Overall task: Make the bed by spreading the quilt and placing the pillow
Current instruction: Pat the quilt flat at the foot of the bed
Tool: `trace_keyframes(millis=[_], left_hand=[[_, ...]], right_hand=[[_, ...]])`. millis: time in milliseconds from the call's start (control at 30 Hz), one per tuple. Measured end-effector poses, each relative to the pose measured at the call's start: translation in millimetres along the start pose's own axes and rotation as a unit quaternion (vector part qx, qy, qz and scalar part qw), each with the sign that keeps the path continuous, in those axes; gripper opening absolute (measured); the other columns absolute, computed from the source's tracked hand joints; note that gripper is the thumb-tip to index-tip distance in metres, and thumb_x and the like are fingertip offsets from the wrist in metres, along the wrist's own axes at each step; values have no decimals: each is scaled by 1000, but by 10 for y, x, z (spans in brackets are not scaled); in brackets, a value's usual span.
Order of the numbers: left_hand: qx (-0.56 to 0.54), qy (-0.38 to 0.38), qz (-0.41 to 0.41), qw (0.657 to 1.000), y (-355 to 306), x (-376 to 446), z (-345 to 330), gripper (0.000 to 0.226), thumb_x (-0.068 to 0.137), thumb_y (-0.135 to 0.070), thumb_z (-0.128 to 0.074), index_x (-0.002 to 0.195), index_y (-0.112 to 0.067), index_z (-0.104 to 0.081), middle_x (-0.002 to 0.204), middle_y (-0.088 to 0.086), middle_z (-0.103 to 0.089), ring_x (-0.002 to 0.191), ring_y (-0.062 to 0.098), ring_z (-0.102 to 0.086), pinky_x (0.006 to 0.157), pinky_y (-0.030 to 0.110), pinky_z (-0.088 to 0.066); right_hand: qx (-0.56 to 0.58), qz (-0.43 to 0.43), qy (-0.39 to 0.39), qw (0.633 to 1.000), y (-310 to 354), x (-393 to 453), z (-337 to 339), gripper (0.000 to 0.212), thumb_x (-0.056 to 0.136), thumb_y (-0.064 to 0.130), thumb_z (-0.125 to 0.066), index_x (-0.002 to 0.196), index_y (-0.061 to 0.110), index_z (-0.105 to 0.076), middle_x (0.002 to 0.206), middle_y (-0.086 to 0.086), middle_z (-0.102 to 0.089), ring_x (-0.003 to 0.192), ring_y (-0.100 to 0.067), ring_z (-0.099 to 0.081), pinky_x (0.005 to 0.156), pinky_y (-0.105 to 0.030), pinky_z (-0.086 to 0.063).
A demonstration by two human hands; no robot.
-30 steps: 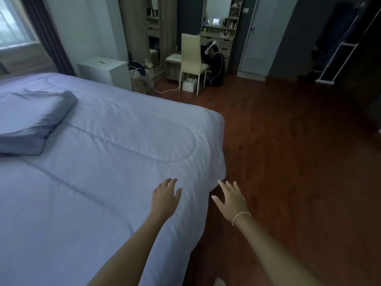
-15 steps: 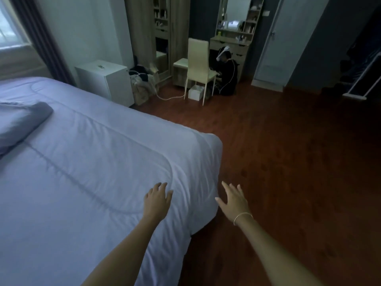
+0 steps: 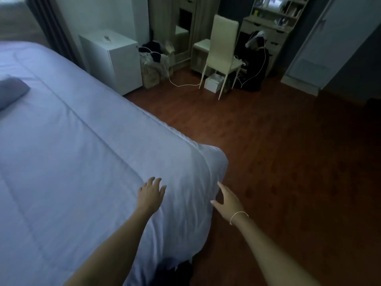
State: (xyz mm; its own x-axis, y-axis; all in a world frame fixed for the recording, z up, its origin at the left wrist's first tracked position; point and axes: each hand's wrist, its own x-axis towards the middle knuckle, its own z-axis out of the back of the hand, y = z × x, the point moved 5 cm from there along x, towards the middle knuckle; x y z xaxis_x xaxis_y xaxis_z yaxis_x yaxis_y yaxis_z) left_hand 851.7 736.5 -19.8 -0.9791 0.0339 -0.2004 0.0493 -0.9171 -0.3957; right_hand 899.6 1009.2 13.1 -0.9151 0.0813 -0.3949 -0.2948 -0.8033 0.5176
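Observation:
A pale lilac quilt (image 3: 86,153) lies spread flat over the bed and hangs over its near right corner. A grey-blue pillow (image 3: 10,90) rests on the quilt at the far left, cut off by the frame edge. My left hand (image 3: 150,195) lies palm down on the quilt near that corner, fingers apart, holding nothing. My right hand (image 3: 225,201), with a thin bracelet on the wrist, is open beside the draped corner of the quilt, its fingers close to the fabric's side.
Dark red wooden floor (image 3: 278,162) lies to the right of the bed. A white cabinet (image 3: 112,58) stands by the bed's far side, with bags and a white cable beside it. A cream chair (image 3: 223,52) faces a dressing table (image 3: 266,27) at the back wall.
The view has turned right, so the pillow has slid to the left edge. Both hands have moved along to the bed's corner; the right hand is now close to the hanging quilt edge.

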Motion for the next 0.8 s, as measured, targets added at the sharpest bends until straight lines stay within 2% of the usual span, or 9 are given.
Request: trace_keyframes(millis=[133, 267, 433, 533, 600, 667, 733, 767, 800], left_hand=[[-5, 13, 4, 1000, -447, 625, -46, 48, 99, -41, -36, 139, -16, -39, 149, 12, -33, 130, 32, -42, 106, 44, -34], [8, 23, 11, 1000, -688, 1017, -245, 49, 99, -40, -37, 141, -14, -38, 153, 13, -29, 138, 32, -29, 111, 45, -29], [51, 47, 71, 995, -743, 1387, -647, 58, 98, -42, -40, 147, -13, -28, 158, 14, -12, 145, 36, -9, 114, 47, -22], [49, 53, 136, 988, -792, 1616, -811, 65, 89, -46, -55, 141, -11, -40, 152, 19, -28, 138, 43, -28, 104, 57, -36], [54, 57, 182, 980, -826, 1765, -880, 70, 85, -56, -45, 139, -11, -42, 147, 21, -37, 133, 45, -37, 97, 60, -41], [49, 35, 217, 974, -869, 1965, -905, 76, 83, -60, -33, 141, -12, -39, 148, 22, -34, 133, 45, -36, 97, 60, -39], [34, 15, 248, 968, -877, 2104, -953, 76, 84, -61, -29, 141, -12, -38, 149, 23, -32, 133, 45, -35, 97, 60, -39], [30, 8, 267, 963, -868, 2159, -991, 75, 87, -62, -25, 140, -11, -39, 148, 24, -33, 133, 45, -36, 96, 60, -40], [26, 2, 287, 958, -864, 2200, -1020, 75, 89, -62, -18, 139, -11, -39, 148, 24, -34, 132, 45, -38, 96, 59, -40]], right_hand=[[-22, -11, 0, 1000, -201, 682, 519, 72, 87, 30, -65, 148, 27, -27, 151, -1, -37, 136, -23, -40, 111, -39, -37], [-56, -10, 29, 998, -309, 1377, 757, 69, 88, 27, -64, 148, 23, -30, 150, -4, -39, 137, -24, -38, 111, -35, -34], [-120, 27, 104, 987, -361, 2431, 739, 71, 89, 25, -62, 149, 22, -26, 151, -7, -36, 137, -30, -34, 112, -41, -34], [-184, 78, 137, 970, -303, 3059, 698, 69, 90, 21, -60, 150, 20, -25, 153, -6, -33, 138, -32, -32, 113, -42, -31], [-227, 111, 163, 954, -232, 3402, 656, 69, 91, 20, -58, 150, 23, -21, 155, -3, -27, 140, -30, -29, 113, -44, -31], [-268, 130, 204, 933, -186, 3707, 546, 74, 91, 22, -56, 151, 28, -13, 159, -2, -17, 143, -30, -22, 113, -45, -31], [-318, 148, 245, 904, -158, 3916, 364, 87, 89, 30, -59, 151, 36, 2, 161, -5, -2, 146, -31, -13, 115, -46, -26], [-342, 163, 259, 889, -128, 4017, 265, 93, 88, 32, -60, 149, 38, 10, 161, -8, 2, 146, -31, -12, 116, -48, -23], [-358, 175, 275, 875, -122, 4108, 155, 95, 89, 30, -59, 147, 40, 16, 160, -12, -4, 146, -31, -16, 116, -49, -19]])
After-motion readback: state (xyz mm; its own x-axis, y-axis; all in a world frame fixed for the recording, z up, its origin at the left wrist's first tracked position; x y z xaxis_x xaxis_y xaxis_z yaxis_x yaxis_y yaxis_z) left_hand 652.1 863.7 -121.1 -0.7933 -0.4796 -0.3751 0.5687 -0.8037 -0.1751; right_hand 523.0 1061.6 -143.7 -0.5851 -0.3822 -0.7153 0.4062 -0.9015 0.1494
